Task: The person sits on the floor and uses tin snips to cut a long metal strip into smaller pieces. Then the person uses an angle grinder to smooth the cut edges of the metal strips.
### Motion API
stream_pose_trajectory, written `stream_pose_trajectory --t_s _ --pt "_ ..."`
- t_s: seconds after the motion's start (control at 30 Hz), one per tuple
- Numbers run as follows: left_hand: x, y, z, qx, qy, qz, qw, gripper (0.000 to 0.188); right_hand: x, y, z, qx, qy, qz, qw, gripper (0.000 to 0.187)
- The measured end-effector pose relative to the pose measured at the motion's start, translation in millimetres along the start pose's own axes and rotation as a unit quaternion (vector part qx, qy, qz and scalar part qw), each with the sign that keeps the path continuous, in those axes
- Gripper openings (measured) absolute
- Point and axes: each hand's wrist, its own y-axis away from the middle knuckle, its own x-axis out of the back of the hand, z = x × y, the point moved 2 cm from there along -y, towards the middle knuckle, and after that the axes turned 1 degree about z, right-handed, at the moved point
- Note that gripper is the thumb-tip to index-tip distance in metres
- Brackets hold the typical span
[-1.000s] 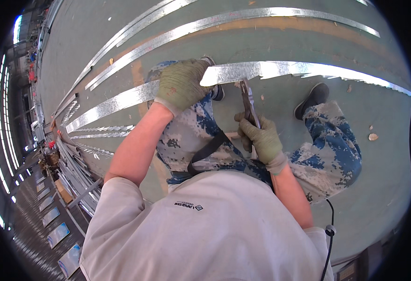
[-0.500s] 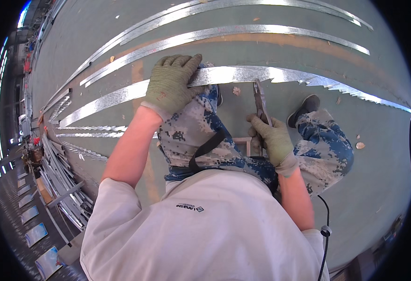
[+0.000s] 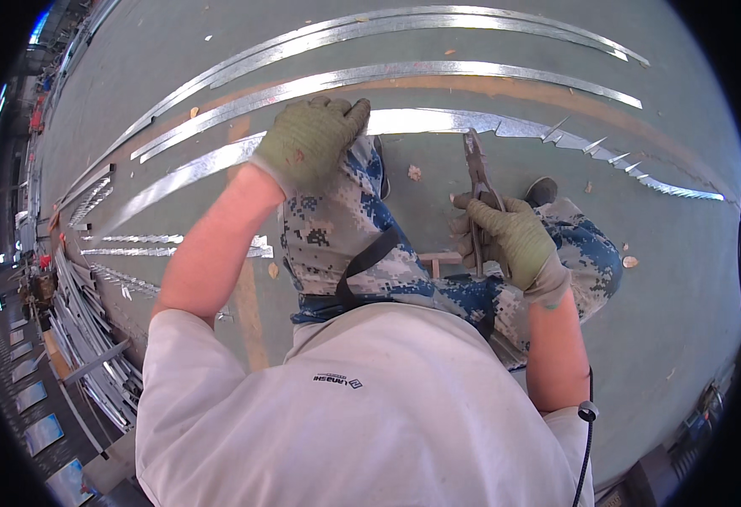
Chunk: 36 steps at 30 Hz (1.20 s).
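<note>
My left hand [image 3: 313, 142], in a green work glove, is closed over a long shiny metal strip [image 3: 417, 121] above my left knee. Toward the right, the strip's near edge is cut into a row of pointed teeth, several of which stick up. In my gloved right hand [image 3: 514, 237] is a worn, dark long-jawed tool that looks like tin snips [image 3: 475, 160], its handles between palm and fingers. The tips of the jaws are at the strip's near edge, left of the first tooth; whether they bite the metal I cannot tell.
Beyond my knees, flat metal strips [image 3: 387, 76] lie on the grey-green floor. Toothed strips [image 3: 146, 240] are at the left, near a pile of metal lengths [image 3: 92, 338]. A small wooden frame [image 3: 434, 258] stands between my legs, and dry leaves [image 3: 414, 173] are scattered around.
The strip's right part has turned so that several teeth now stand up. My right hand has shifted slightly right and down with the snips; my left hand keeps its hold.
</note>
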Motion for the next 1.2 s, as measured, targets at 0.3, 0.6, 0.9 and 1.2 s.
stream_pose_trajectory --t_s 0.3,0.6,0.9,1.2 --pt "80.1 -66.0 -18.7 -0.14 0.009 -0.047 0.989 0.018 10.4 18.3 -4.3 0.038 -0.037 -0.027 0.998 0.037" --pt "181.6 -109.5 -3.0 -0.101 -0.013 -0.18 0.978 0.024 14.1 48.1 -23.2 0.145 -0.066 -0.045 0.986 0.038" --pt "219.3 -96.2 -29.4 -0.046 0.139 -0.215 0.966 0.021 2.9 49.0 -43.5 0.177 -0.056 -0.038 0.982 0.038" --pt "237.1 -100.8 -22.7 0.075 0.19 -0.229 0.952 0.028 -5.1 49.5 -71.8 0.226 -0.069 -0.058 0.97 0.038"
